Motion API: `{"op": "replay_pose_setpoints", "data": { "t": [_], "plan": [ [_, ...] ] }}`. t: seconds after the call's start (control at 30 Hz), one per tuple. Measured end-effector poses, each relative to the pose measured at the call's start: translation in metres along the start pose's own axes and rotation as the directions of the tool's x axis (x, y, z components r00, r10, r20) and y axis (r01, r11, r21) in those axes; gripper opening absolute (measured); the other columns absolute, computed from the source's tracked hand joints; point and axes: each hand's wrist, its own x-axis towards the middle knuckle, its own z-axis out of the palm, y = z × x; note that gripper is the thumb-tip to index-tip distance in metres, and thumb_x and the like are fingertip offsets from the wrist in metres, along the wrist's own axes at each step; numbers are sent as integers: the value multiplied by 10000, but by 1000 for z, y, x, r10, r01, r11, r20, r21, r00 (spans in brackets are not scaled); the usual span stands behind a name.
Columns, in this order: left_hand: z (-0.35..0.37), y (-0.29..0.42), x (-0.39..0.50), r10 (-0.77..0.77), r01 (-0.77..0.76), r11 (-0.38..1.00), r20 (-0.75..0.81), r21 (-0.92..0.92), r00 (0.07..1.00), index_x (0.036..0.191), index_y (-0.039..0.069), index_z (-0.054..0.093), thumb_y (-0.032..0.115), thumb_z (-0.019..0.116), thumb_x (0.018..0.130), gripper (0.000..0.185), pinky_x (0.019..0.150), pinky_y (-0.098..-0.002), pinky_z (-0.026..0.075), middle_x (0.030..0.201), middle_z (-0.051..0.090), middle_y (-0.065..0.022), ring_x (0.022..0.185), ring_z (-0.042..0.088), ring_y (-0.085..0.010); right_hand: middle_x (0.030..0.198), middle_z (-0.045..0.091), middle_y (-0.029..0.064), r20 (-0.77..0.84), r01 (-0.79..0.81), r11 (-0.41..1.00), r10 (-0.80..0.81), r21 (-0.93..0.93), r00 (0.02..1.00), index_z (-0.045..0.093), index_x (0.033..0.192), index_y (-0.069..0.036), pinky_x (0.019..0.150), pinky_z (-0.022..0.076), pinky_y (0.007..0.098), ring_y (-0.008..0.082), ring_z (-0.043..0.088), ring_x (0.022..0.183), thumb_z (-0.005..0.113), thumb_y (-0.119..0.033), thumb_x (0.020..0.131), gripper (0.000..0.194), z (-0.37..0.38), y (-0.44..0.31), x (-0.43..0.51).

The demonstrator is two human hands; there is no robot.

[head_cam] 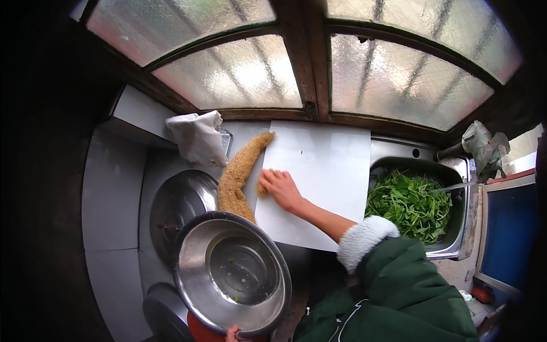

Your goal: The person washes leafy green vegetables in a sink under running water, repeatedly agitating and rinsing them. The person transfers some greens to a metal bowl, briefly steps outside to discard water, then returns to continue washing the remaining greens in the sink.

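Observation:
My right hand [278, 188] is closed around a small tan piece of loofah [261, 188] at the left edge of a white board [324, 184]. Just left of it lies a long, curved dried loofah [234, 179], its lower end hidden behind a basin. That stainless steel basin [243, 269] is tipped towards me, with a little liquid and a few green bits at its bottom. At the basin's near rim, my left hand [232, 334] grips the edge; only its fingers show. A tiny green scrap [301, 152] lies on the board.
Right of the board, leafy greens [410, 201] fill a steel sink [460, 231], with water running in from the right. A white cloth [198, 134], a round metal lid [179, 209] and another dark round vessel [166, 312] stand left. Frosted windows [239, 77] rise behind the counter.

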Motion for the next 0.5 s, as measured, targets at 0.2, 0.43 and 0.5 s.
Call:
{"op": "replay_pose_setpoints", "data": {
  "t": [0.2,0.43,0.5],
  "plan": [
    [-2,-15,-15,-233,188,967,-298,-174,926,1178,-4,527,139,554,946,274,937,-362,466,1122,564,-112,1066,549,-228,1388,475,83,46,264,963,-266,49,963,583,1173,-105,988,358,378,253,469,1180,522,-146,841,340,10,-21,-40],
    [-2,-52,-44,-364,249,902,-311,-353,878,1042,29,598,141,539,922,175,836,-344,514,945,634,-76,914,605,-208,1261,568,67,-12,449,816,-478,364,878,655,1013,-128,952,418,390,232,544,1097,549,-114,814,226,-55,19,-150],
    [5,-63,-58,-361,254,901,-284,-352,888,1046,22,600,133,542,918,179,843,-342,516,962,645,-83,932,611,-209,1194,612,76,-26,423,803,-455,419,890,665,964,-120,895,465,399,239,592,1009,557,-88,810,190,-68,50,-130]
  ]
}}
